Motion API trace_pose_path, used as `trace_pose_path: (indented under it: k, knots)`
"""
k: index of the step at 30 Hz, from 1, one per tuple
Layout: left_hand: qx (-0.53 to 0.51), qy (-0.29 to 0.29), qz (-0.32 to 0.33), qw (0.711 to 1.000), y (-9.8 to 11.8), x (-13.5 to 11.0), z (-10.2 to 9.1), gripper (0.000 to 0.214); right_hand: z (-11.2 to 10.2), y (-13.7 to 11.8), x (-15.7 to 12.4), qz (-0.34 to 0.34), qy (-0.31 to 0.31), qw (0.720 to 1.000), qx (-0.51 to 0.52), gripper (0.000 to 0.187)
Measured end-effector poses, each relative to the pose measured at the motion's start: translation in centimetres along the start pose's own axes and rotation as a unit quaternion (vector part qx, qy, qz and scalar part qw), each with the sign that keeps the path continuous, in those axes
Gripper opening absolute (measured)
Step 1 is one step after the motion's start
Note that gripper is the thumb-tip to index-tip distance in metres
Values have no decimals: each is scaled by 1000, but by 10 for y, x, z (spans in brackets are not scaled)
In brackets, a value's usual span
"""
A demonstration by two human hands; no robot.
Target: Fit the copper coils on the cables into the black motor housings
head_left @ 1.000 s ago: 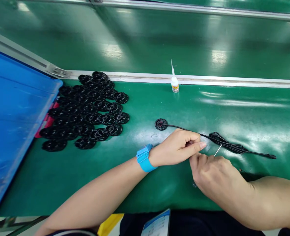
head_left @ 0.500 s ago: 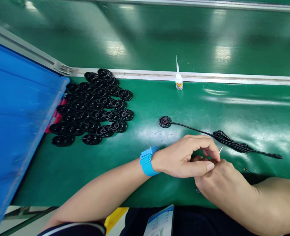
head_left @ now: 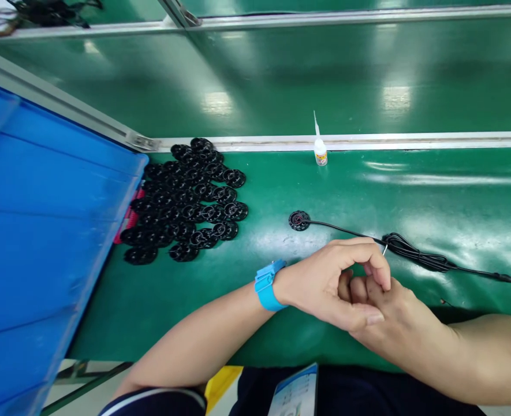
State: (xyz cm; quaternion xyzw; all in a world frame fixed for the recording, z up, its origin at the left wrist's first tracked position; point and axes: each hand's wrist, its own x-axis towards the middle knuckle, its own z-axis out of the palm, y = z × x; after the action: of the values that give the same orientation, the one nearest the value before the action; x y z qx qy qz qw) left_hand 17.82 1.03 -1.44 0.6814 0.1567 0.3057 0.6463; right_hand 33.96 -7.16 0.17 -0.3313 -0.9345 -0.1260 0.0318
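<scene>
My left hand, with a blue wrist strap above it, lies across my right hand. Its thumb and index finger are apart, and both touch the back of the right hand. My right hand is bent inward with its fingers curled, partly hidden under the left. A thin metal tip pokes out beyond the left knuckles; what it belongs to is hidden. Just past the hands lies a black cable, bundled in loops, with a plug at its right end. Its left end joins a round black part with red wires inside.
Many round black parts crowd the left of the green tabletop. A small white dropper bottle stands by the metal rail. A blue bin leans along the left, with something pink beside it.
The view has shifted, so the tabletop things appear farther right. My left thumb and index finger have spread wider, and more of the right hand's curled fingers shows between them.
</scene>
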Motion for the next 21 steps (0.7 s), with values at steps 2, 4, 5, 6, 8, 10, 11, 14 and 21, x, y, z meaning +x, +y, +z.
trace_pose_path:
  k: [2,4,5,6,8,10,11,14,21]
  knots:
    - [12,-5,-1,1000,-1,-1,0,28,1,0,0,-6,6,1000,-3,28]
    - [18,-9,-8,1000,-1,-1,0,30,3,0,0,-6,9,1000,2,26]
    - [20,-11,-14,1000,-2,-1,0,31,3,-1,0,-6,10,1000,5,26]
    - [21,-12,-18,1000,-2,-1,0,32,3,-1,0,-7,10,1000,9,25]
    - [21,-12,-21,999,-2,-1,0,33,3,-2,1,-10,8,1000,17,24]
    - [15,-10,-15,1000,-2,-1,1,31,2,-2,1,-12,5,999,30,22]
    - [12,-11,-12,1000,-2,-1,2,31,1,-3,0,-13,4,999,39,19]
    - [5,-21,-28,999,-2,-1,3,32,-1,-2,-2,-25,-4,997,69,14]
    - [-7,-23,-43,999,-3,-2,5,36,-3,-3,-5,-37,-47,992,111,20]
